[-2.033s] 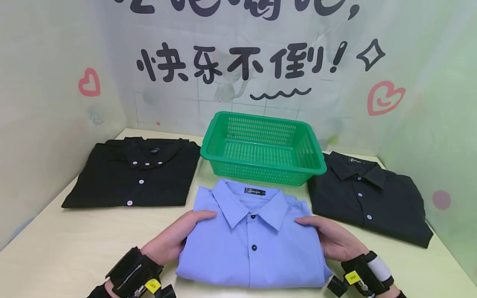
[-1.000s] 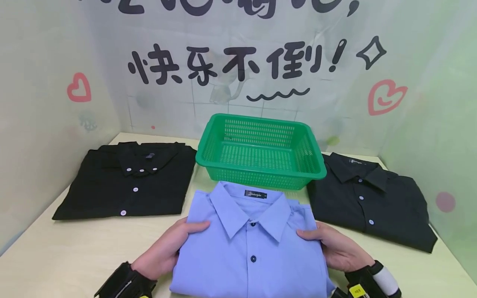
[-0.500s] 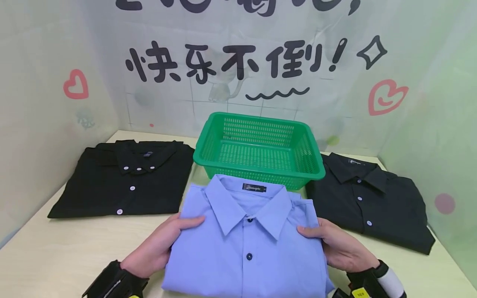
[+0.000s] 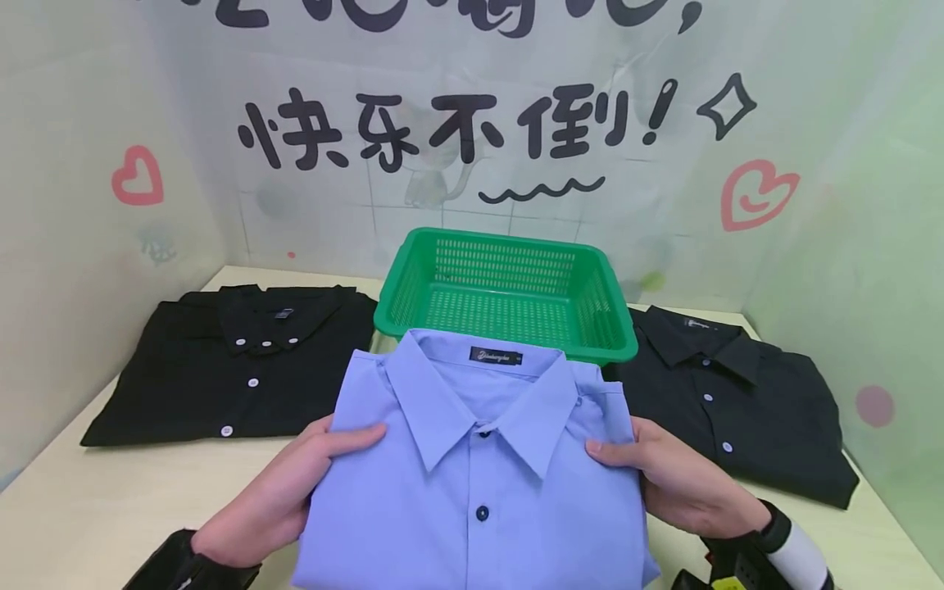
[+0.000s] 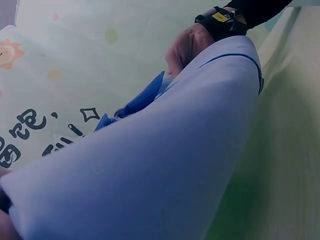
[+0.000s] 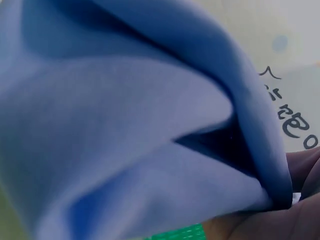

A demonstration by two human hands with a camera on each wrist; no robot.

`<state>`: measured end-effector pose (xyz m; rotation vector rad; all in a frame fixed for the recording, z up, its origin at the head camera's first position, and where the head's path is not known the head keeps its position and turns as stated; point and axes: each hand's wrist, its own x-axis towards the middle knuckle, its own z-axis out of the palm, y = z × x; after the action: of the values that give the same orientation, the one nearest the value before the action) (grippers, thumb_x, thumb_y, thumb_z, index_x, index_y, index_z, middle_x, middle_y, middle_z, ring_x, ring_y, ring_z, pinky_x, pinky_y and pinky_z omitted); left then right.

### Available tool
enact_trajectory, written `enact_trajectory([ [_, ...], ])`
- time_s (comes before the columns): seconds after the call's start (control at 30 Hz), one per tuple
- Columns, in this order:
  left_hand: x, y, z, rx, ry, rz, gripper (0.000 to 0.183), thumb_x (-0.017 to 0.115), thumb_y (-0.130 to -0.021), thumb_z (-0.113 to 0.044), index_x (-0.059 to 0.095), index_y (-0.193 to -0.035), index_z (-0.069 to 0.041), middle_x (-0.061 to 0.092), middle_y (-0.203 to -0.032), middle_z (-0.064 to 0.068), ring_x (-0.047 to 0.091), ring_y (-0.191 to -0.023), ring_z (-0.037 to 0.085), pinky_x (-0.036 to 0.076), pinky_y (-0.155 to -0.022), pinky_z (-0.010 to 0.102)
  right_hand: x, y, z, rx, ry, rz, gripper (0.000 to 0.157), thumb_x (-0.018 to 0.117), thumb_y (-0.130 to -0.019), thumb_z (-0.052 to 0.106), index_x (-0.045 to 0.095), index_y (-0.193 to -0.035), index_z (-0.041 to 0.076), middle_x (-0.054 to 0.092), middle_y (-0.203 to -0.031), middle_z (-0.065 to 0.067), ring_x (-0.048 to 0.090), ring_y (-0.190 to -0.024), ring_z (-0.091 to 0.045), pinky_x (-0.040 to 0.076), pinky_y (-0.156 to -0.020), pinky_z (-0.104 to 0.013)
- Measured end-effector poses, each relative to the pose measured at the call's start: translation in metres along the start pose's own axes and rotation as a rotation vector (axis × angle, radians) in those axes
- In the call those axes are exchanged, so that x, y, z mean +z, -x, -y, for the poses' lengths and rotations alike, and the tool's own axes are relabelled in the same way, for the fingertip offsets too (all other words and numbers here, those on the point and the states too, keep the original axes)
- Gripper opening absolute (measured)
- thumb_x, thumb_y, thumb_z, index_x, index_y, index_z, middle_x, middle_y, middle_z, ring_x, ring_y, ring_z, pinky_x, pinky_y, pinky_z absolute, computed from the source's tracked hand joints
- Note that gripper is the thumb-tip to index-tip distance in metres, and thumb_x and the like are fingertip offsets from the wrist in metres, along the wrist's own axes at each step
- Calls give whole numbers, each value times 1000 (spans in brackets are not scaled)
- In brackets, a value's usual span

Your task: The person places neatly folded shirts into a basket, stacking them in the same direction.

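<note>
A folded light-blue shirt (image 4: 472, 459) with dark buttons and a black neck label fills the front middle of the head view. My left hand (image 4: 288, 483) grips its left side, thumb on top and the other fingers hidden beneath. On the opposite side my right hand (image 4: 682, 475) holds it the same way. Seen from the left wrist, the shirt (image 5: 150, 150) is raised over the table, with the right hand (image 5: 190, 47) at its far side. The right wrist view shows the shirt's folded layers (image 6: 125, 120) close up, with fingers (image 6: 280, 220) around the edge.
A green plastic basket (image 4: 627, 348) stands at the back middle, its front wall partly covered by the shirt. One folded black shirt (image 4: 236, 377) lies to the left, another dark folded shirt (image 4: 730, 401) to the right. A printed cloth backdrop (image 4: 310, 221) closes off the rear.
Both hands have lifted the blue shirt off the table, and it appears larger. Its collar now overlaps the basket's front. The head view has shifted slightly.
</note>
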<state>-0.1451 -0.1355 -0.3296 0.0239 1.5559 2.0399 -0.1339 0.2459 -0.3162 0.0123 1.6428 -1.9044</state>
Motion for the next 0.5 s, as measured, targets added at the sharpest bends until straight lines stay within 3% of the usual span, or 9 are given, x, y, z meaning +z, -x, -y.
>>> enact_trajectory([
  [0.3,8,-12,-32,45,-74,-51,56,66,-95,-31,39,-138,-8,59,-122,13,63,-106,29,51,-87,44,-4,-5,40,-69,94,-39,61,60,-100,15,25,-147,-1,37,-141,-15,46,-124,-27,40,-101,-42],
  [0.5,6,-26,-46,51,-137,-43,59,65,-95,-32,37,-143,-12,54,-129,15,59,-110,29,48,-90,43,-7,-18,55,-76,110,-55,59,61,-99,14,27,-145,0,39,-140,-15,48,-123,-27,39,-101,-44],
])
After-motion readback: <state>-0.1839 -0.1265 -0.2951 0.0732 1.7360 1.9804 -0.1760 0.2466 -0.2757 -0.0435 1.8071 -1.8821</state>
